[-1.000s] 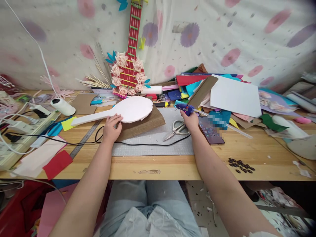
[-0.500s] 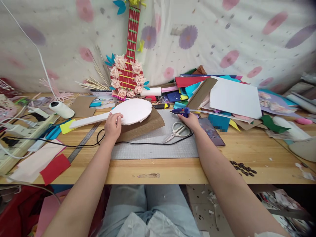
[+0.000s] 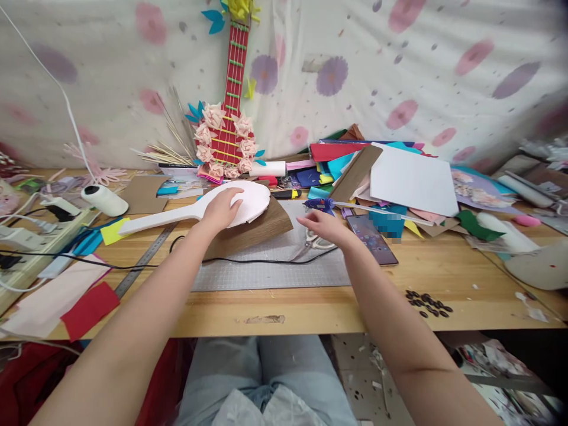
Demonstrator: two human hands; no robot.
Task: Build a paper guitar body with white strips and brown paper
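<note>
My left hand [image 3: 222,208] lies flat, fingers spread, on the round head of a white guitar-shaped foam cutout [image 3: 177,214]. The cutout rests on a brown cardboard piece [image 3: 257,229] over a grey cutting mat [image 3: 275,266]. Over the mat my right hand [image 3: 323,225] hovers with fingers stretched out and holds nothing. A blue glue gun [image 3: 320,205] lies just beyond it, with a clear glue stick pointing right. Scissors [image 3: 313,241] lie partly hidden under the right hand. A phone [image 3: 371,239] lies to the right.
A red paper guitar with paper flowers [image 3: 226,130] leans on the flowered cloth wall. Coloured paper and card sheets [image 3: 399,177] pile up at back right. A black cable [image 3: 133,263], a metal ruler [image 3: 142,266], a power strip [image 3: 26,236] and a white spool [image 3: 103,200] lie at left. Dark seeds [image 3: 428,303] lie near the front edge.
My right hand let go of the glue gun, which now lies on the table, and opened over the mat. My left hand slid from the cutout's neck onto its round head.
</note>
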